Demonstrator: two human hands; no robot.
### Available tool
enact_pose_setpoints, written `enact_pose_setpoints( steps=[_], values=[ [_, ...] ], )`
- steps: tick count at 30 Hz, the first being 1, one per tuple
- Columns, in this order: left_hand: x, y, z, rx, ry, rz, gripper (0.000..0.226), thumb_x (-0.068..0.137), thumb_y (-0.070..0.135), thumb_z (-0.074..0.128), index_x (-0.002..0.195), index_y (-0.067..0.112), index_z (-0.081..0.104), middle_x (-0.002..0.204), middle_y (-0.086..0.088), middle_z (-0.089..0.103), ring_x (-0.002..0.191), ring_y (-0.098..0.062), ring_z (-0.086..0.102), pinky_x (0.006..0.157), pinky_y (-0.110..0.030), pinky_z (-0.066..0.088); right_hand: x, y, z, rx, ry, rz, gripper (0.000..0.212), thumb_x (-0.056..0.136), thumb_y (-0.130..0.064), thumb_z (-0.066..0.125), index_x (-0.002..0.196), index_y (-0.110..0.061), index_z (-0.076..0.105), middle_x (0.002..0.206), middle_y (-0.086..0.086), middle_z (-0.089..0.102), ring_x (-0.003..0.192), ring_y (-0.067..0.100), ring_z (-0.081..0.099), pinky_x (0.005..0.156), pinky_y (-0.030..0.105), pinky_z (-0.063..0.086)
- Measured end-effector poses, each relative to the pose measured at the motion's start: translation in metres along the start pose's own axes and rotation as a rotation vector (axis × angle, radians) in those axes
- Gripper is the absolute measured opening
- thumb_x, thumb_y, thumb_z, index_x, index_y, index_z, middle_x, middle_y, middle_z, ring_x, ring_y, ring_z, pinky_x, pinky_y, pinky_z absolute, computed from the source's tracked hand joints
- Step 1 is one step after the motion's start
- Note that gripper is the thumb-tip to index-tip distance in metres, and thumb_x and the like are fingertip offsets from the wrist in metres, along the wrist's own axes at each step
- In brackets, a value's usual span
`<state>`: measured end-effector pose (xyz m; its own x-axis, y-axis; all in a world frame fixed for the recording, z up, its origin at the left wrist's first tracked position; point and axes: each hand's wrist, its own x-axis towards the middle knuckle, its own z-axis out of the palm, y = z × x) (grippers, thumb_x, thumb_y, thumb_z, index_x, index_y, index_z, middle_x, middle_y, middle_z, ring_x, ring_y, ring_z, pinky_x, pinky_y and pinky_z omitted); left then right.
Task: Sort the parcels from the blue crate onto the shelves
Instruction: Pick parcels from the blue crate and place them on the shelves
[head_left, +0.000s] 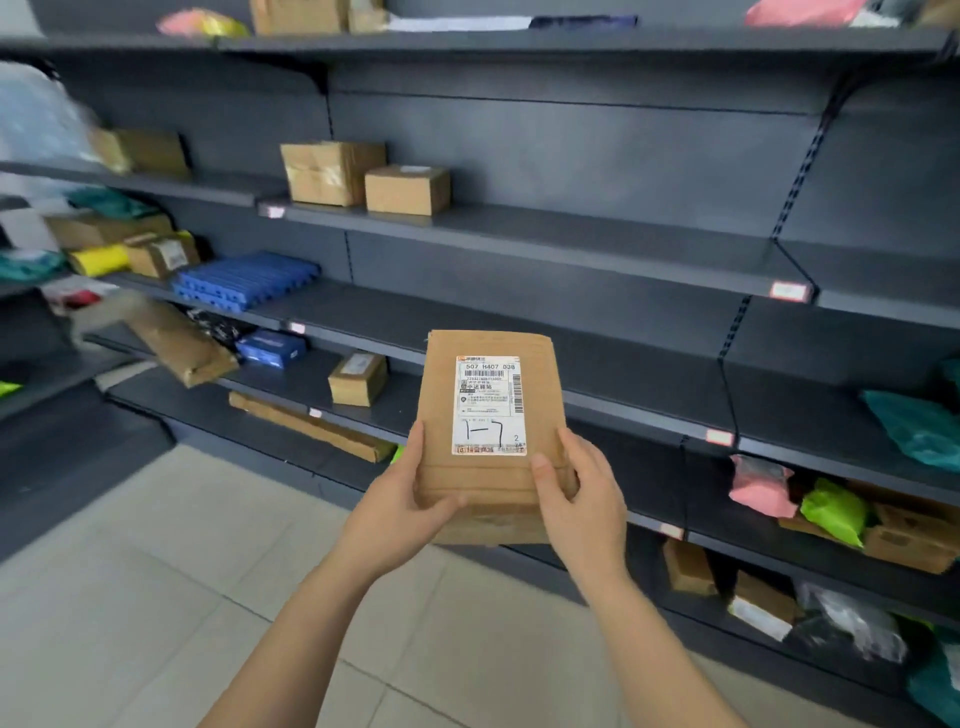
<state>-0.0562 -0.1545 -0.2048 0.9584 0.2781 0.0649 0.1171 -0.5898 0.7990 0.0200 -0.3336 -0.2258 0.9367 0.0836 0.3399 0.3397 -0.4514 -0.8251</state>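
Gripping a flat cardboard parcel (488, 436) from both sides, the person is holding it up in front of the dark grey shelves (571, 239), just below the middle of the view. The left hand (410, 499) is curling round the parcel's lower left edge at about eight o'clock on it, with the thumb lying across the front face and the fingers going out of sight behind. The right hand (576, 499) is clasping the lower right edge at about four o'clock, its thumb pressing on the face just beside the bottom corner of the white shipping label (488, 405). That label is facing the camera, showing the printed line "507 H407 038" and a handwritten "1-7". The parcel is hanging in the air, touching no shelf, its top edge tilting away towards twelve o'clock. At eleven o'clock from the parcel, two brown cardboard boxes (332, 171) are sitting side by side on an upper shelf, the smaller one (408, 189) to the right. At ten o'clock a stack of blue plastic pieces (247, 280) is lying on the next shelf down. At nine o'clock a small cardboard box (358, 379) is standing near a blue carton (272, 349), and below them a long flat carton (311, 426) is lying along a lower shelf. At three o'clock a pink mailer bag (761, 486) and a green one (834, 512) are resting beside each other, with a teal bag (914, 428) lying a shelf higher. Pale floor tiles (156, 597) are spreading out at seven o'clock.
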Motion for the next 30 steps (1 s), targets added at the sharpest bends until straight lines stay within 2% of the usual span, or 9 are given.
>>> enact_pose_setpoints(
  steps=[4, 9, 12, 15, 18, 19, 23, 28, 30],
  values=[
    [0.052, -0.003, -0.039, 0.007, 0.036, -0.035, 0.105, 0.083, 0.033, 0.073, 0.153, 0.031, -0.005, 0.128, 0.019, 0.038, 0.111, -0.002, 0.04, 0.092, -0.019, 0.036, 0.063, -0.02, 0.038, -0.012, -0.065, -0.068, 0.048, 0.094, -0.04, 0.056, 0.14, -0.028, 0.05, 0.142, -0.012, 0.047, 0.129, 0.009, 0.044, 0.102, 0.026, 0.035],
    [0.119, -0.018, -0.085, 0.034, 0.091, -0.064, 0.108, 0.079, 0.04, 0.074, 0.153, 0.035, -0.005, 0.14, 0.011, 0.043, 0.116, -0.011, 0.049, 0.094, -0.026, 0.044, 0.133, -0.046, 0.085, 0.0, -0.134, -0.144, 0.049, 0.094, -0.043, 0.055, 0.14, -0.028, 0.049, 0.139, -0.012, 0.048, 0.124, 0.01, 0.047, 0.101, 0.034, 0.044],
    [0.16, -0.034, -0.113, 0.025, 0.088, -0.073, 0.107, 0.079, 0.041, 0.074, 0.152, 0.038, -0.004, 0.136, 0.011, 0.043, 0.114, -0.014, 0.053, 0.093, -0.03, 0.048, 0.171, -0.06, 0.119, -0.008, -0.161, -0.168, 0.05, 0.094, -0.044, 0.055, 0.141, -0.028, 0.048, 0.137, -0.012, 0.048, 0.12, 0.007, 0.048, 0.096, 0.031, 0.045],
    [0.201, -0.056, -0.143, -0.01, 0.078, -0.082, 0.106, 0.079, 0.039, 0.075, 0.153, 0.036, -0.001, 0.133, 0.014, 0.043, 0.115, -0.01, 0.049, 0.093, -0.026, 0.043, 0.207, -0.071, 0.16, -0.035, -0.172, -0.171, 0.049, 0.094, -0.045, 0.054, 0.14, -0.028, 0.049, 0.135, -0.011, 0.049, 0.119, 0.008, 0.048, 0.09, 0.025, 0.04],
    [0.242, -0.082, -0.173, 0.004, 0.059, -0.096, 0.103, 0.08, 0.039, 0.074, 0.153, 0.033, 0.001, 0.126, 0.014, 0.04, 0.109, -0.009, 0.048, 0.081, -0.019, 0.042, 0.236, -0.083, 0.207, -0.054, -0.177, -0.151, 0.049, 0.094, -0.048, 0.053, 0.139, -0.03, 0.049, 0.133, -0.011, 0.051, 0.117, 0.008, 0.05, 0.091, 0.028, 0.042],
    [0.256, -0.091, -0.183, 0.01, 0.052, -0.106, 0.103, 0.08, 0.04, 0.074, 0.154, 0.033, 0.001, 0.126, 0.013, 0.04, 0.11, -0.009, 0.047, 0.083, -0.021, 0.042, 0.245, -0.088, 0.223, -0.056, -0.177, -0.137, 0.049, 0.093, -0.048, 0.053, 0.139, -0.031, 0.049, 0.133, -0.011, 0.051, 0.116, 0.008, 0.05, 0.091, 0.029, 0.043],
    [0.307, -0.132, -0.22, 0.023, 0.031, -0.136, 0.105, 0.08, 0.041, 0.074, 0.154, 0.031, 0.001, 0.137, 0.009, 0.042, 0.117, -0.012, 0.046, 0.097, -0.028, 0.042, 0.276, -0.102, 0.285, -0.06, -0.197, -0.087, 0.049, 0.094, -0.048, 0.054, 0.139, -0.031, 0.048, 0.133, -0.011, 0.051, 0.116, 0.009, 0.05, 0.092, 0.03, 0.043],
    [0.365, -0.181, -0.248, 0.034, -0.019, -0.176, 0.104, 0.083, 0.041, 0.072, 0.154, 0.031, -0.004, 0.148, 0.007, 0.037, 0.124, -0.012, 0.044, 0.096, -0.026, 0.04, 0.315, -0.107, 0.356, -0.066, -0.237, -0.04, 0.049, 0.094, -0.045, 0.055, 0.14, -0.03, 0.048, 0.135, -0.01, 0.051, 0.118, 0.01, 0.05, 0.095, 0.032, 0.043],
    [0.39, -0.2, -0.255, 0.034, -0.023, -0.182, 0.102, 0.085, 0.038, 0.07, 0.153, 0.03, -0.005, 0.148, 0.007, 0.036, 0.12, -0.009, 0.043, 0.095, -0.025, 0.039, 0.332, -0.106, 0.384, -0.075, -0.254, -0.025, 0.049, 0.094, -0.045, 0.055, 0.14, -0.03, 0.047, 0.136, -0.008, 0.051, 0.119, 0.011, 0.05, 0.096, 0.034, 0.044]
  ],
)
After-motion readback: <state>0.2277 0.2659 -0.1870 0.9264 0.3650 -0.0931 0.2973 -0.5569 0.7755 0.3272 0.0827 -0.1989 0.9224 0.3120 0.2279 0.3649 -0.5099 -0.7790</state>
